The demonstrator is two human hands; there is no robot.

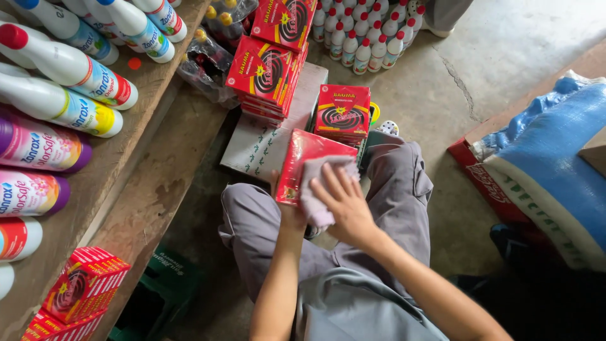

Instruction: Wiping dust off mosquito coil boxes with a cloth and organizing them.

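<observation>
1. I saw the red pack (303, 161) held tilted over my lap, above the grey trouser legs (391, 189), near the white carton (265, 136) on the floor.
2. The pack looked like a flat, square bundle in shiny clear wrap, plain red on the side facing me, with a small yellow mark at its lower left corner.
3. My left hand (285, 205) was closed around the pack's lower edge from beneath; only the thumb and wrist showed, the fingers being hidden behind it.
4. My right hand (344, 202) lay flat, fingers spread, pressing a grey cloth (319, 189) against the pack's face. The cloth covered the right part of the pack and hung below its lower edge.
5. Just beyond the pack sat another red box (343, 112) with a black spiral picture, upright, and a stack of like boxes (268, 72) rested on the white carton's far corner.
6. On the wooden shelf (136, 104) at my left, white spray-type bottles (69, 69) lay on their sides, and more red boxes (82, 287) sat at its near edge.
7. A cluster of red-capped white bottles (363, 31) stood on the concrete floor farther off.
</observation>
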